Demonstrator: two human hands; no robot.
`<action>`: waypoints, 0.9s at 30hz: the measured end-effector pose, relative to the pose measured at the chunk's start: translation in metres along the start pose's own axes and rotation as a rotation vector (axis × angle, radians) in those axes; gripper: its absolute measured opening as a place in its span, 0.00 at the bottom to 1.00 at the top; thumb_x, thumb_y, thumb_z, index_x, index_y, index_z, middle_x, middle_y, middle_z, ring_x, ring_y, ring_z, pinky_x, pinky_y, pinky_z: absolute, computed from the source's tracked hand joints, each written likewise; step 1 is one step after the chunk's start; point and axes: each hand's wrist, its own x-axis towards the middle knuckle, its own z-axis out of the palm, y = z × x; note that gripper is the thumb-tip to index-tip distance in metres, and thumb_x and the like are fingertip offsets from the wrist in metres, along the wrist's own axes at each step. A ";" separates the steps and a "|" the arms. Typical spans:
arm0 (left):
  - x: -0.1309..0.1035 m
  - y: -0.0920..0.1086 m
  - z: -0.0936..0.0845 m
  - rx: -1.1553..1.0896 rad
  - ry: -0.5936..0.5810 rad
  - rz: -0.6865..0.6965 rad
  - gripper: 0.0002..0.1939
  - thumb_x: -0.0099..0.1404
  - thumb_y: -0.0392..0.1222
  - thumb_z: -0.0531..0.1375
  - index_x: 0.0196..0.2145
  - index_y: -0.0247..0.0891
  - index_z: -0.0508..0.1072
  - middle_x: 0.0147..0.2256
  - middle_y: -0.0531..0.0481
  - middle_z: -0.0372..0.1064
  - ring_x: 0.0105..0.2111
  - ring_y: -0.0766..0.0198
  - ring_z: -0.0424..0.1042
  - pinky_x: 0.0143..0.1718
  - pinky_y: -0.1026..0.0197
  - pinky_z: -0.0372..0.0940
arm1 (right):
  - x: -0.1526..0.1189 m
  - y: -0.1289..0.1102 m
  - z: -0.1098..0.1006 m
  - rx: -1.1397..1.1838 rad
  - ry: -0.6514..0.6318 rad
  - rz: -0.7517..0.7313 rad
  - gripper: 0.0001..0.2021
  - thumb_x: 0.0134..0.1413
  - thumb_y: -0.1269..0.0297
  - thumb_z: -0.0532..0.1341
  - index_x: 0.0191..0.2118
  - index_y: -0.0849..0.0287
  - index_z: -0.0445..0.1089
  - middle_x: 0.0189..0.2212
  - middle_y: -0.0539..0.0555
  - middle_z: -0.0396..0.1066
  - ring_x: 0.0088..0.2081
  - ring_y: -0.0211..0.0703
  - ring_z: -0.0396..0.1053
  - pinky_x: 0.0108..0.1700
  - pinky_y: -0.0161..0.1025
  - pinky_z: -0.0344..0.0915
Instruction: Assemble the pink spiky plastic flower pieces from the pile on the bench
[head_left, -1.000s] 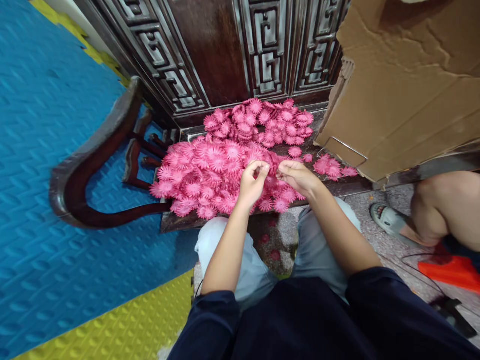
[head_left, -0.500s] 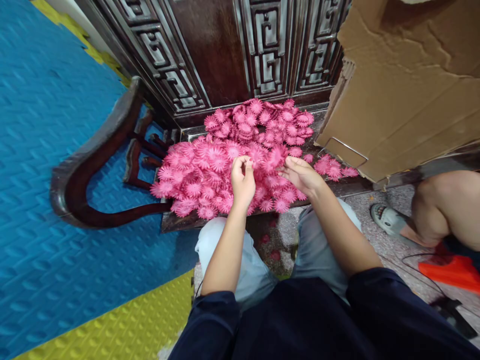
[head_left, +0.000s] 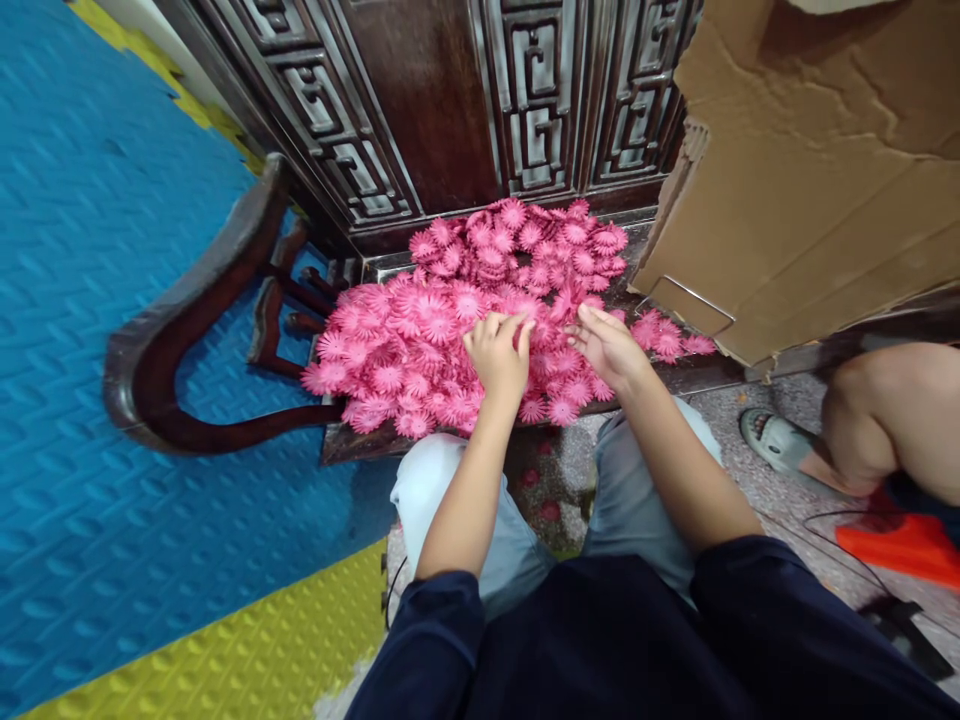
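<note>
A thick heap of pink artificial flower heads (head_left: 397, 345) covers the dark wooden seat. My left hand (head_left: 499, 352) is over the middle of the heap, fingers bent and thumb close to the index finger; whatever is between them is too small to make out. To its right, my right hand (head_left: 609, 348) is closed, with thumb and fingers gripping a pink flower (head_left: 571, 298) by its edge. That flower stands upright above the heap, partly blending with those behind it. A small gap separates the two hands.
A curved wooden armrest (head_left: 150, 350) bounds the left side, and a carved backrest (head_left: 427, 100) rises behind. A large cardboard sheet (head_left: 810, 190) leans at the right, beside a few more flowers (head_left: 664, 335). Another person's bent leg (head_left: 892, 420) is at the far right.
My left hand has moved right, toward my right hand, and its fingers have turned that way. My right hand has shifted slightly, and the flower by it has tilted.
</note>
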 end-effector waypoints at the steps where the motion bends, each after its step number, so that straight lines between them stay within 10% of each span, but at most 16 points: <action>1: 0.000 0.000 0.000 0.002 0.002 -0.012 0.07 0.60 0.45 0.59 0.34 0.45 0.76 0.32 0.47 0.68 0.37 0.57 0.64 0.42 0.55 0.52 | 0.000 0.000 0.000 -0.001 0.006 0.002 0.18 0.29 0.54 0.72 0.26 0.54 0.66 0.25 0.45 0.68 0.30 0.34 0.66 0.35 0.33 0.62; 27: -0.005 0.019 -0.015 -0.607 -0.151 -0.149 0.07 0.55 0.45 0.64 0.29 0.40 0.77 0.26 0.53 0.67 0.27 0.69 0.65 0.32 0.64 0.62 | -0.006 0.003 0.008 -0.118 -0.231 0.099 0.13 0.31 0.57 0.72 0.22 0.58 0.72 0.22 0.46 0.69 0.26 0.31 0.65 0.32 0.31 0.61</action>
